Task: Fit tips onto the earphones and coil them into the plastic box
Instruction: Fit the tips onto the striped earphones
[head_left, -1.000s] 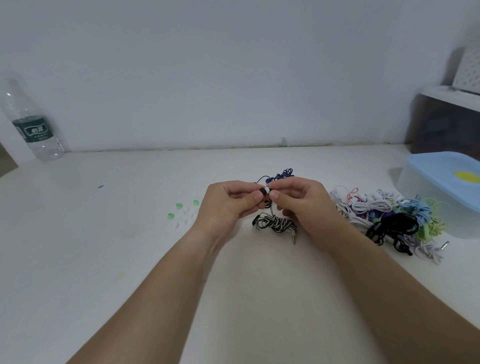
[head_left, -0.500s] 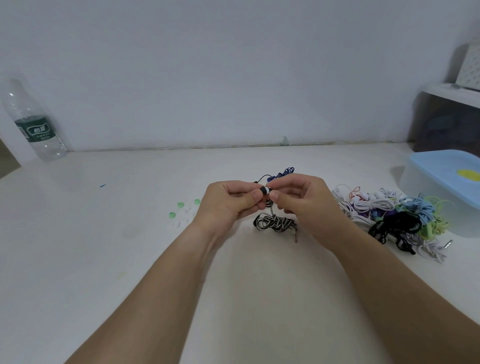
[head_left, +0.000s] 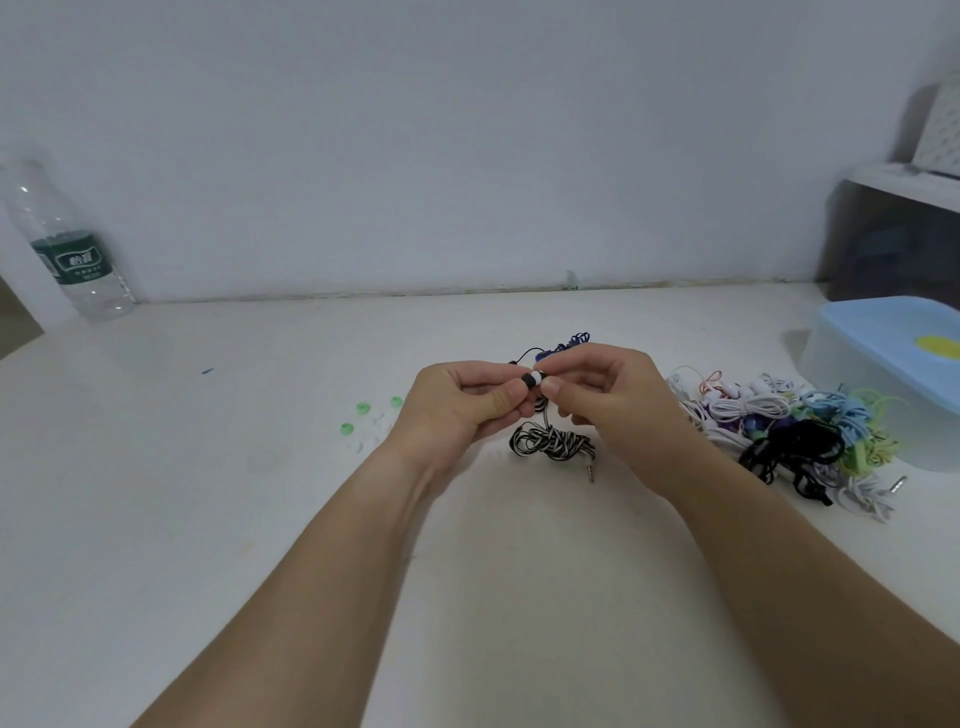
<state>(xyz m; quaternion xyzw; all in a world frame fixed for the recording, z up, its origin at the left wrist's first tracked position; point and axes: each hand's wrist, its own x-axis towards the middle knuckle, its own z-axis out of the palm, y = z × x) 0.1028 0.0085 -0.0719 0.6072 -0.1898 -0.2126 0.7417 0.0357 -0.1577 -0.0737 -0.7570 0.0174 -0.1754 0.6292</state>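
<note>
My left hand (head_left: 462, 405) pinches a black earbud (head_left: 530, 379) of a black-and-white striped earphone. My right hand (head_left: 613, 405) pinches a white tip (head_left: 538, 378) against that earbud; the two hands meet above the table centre. The striped cable (head_left: 550, 444) lies bundled on the table below the hands, its jack plug (head_left: 590, 472) pointing toward me. Loose green and white tips (head_left: 363, 423) lie to the left of my left hand. The plastic box (head_left: 883, 379) with a light blue lid stands at the right.
A pile of tangled earphones (head_left: 789, 431) in white, black, blue and green lies between my right hand and the box. A blue earphone (head_left: 569, 343) lies behind my hands. A water bottle (head_left: 67, 249) stands far left by the wall. A dark shelf unit (head_left: 893, 239) is at the far right.
Both hands stay together on the earbud and tip with only small finger shifts. The view has drifted slightly; nothing else moved.
</note>
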